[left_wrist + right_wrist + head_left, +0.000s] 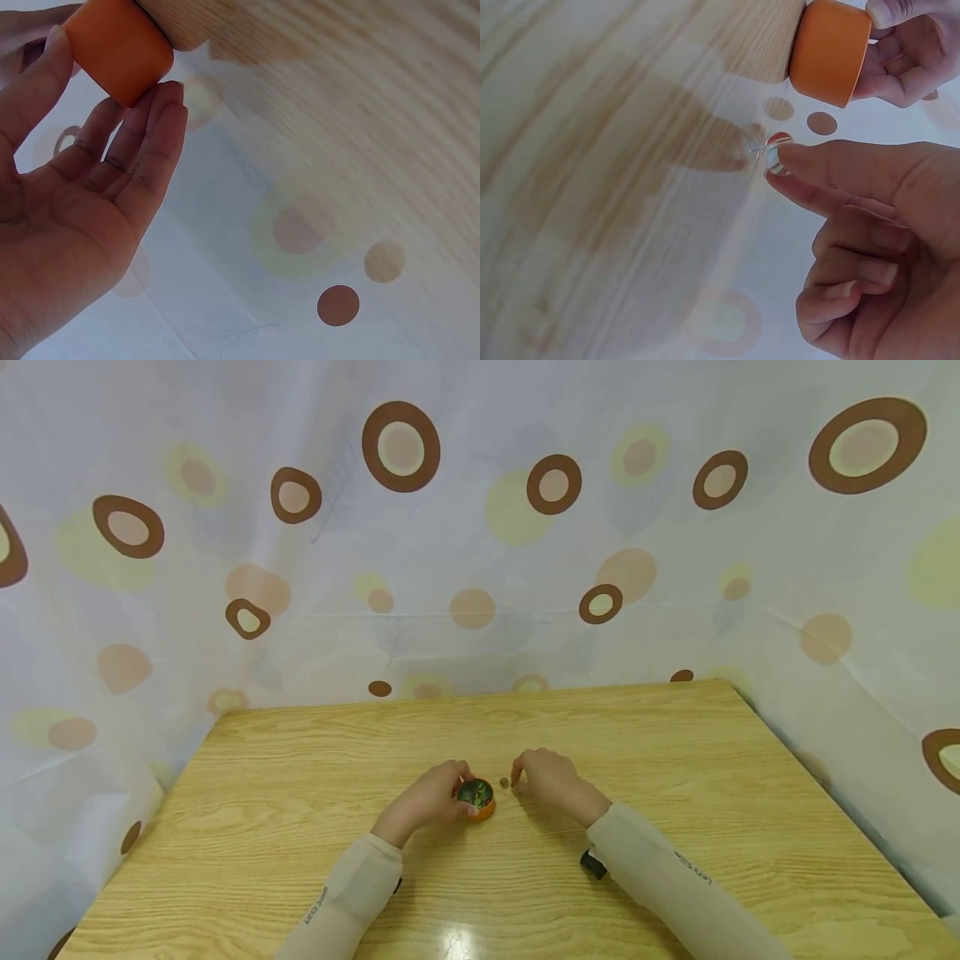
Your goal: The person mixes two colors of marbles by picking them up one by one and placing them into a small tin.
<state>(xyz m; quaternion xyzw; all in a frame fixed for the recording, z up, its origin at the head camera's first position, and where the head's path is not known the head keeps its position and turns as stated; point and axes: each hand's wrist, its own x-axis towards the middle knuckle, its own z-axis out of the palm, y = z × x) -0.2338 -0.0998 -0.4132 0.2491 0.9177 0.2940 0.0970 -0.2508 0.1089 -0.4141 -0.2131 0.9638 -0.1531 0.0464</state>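
Observation:
A small round orange container [486, 811] stands on the wooden table, dark inside with green, shiny bits showing in it. My left hand [438, 795] grips it from the left, thumb on the near side and fingertips on the far side. In the left wrist view its orange wall [120, 49] shows between thumb and fingers. To its right, my right hand [551, 781] pinches a glass marble [779, 154] with an orange-red streak between thumb and index finger, low over the table. Its other fingers are curled in. A second, clear marble [752, 141] lies right beside the pinched one.
The wood-grain table [315, 760] reaches back to a white curtain [465, 543] with brown and yellow round prints, which also hangs along both sides. Dark wrist-worn devices [592, 864] show under the light sleeves [660, 877].

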